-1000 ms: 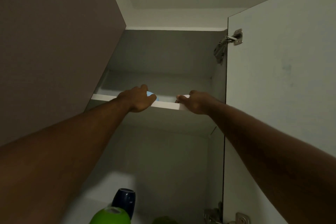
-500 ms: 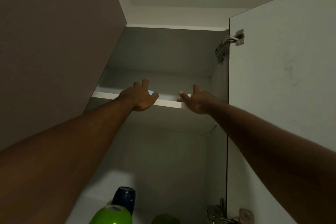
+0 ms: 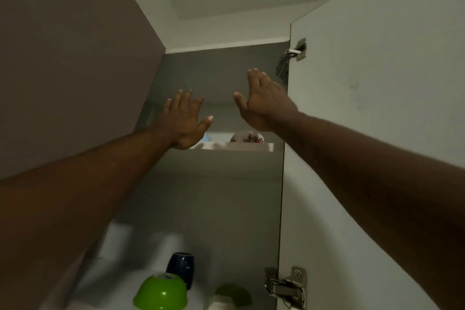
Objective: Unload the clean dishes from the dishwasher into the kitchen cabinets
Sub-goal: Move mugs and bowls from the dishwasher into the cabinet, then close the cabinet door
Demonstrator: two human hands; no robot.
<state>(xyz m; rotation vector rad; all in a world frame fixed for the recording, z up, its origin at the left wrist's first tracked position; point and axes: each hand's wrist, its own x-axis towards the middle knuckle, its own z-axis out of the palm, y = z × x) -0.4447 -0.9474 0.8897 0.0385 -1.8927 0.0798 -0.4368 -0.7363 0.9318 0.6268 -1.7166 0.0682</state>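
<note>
No text, label, brand, number or sign can be read on anything here.

An upper shelf (image 3: 239, 146) is seen inside the cabinet (image 3: 221, 70), with the open door (image 3: 372, 133) to its right. Two bowls sit on that shelf, one (image 3: 206, 137) to the left of the other (image 3: 247, 137). The left hand (image 3: 185, 121) is raised before the left bowl; the right hand (image 3: 264, 103) is held above the right bowl, near the top hinge (image 3: 293, 54). On the lower shelf, an upturned bowl (image 3: 161, 292) stands before a cup (image 3: 181, 268), and another bowl (image 3: 234, 294) lies to the right, beside the lower hinge (image 3: 286, 287).
</note>
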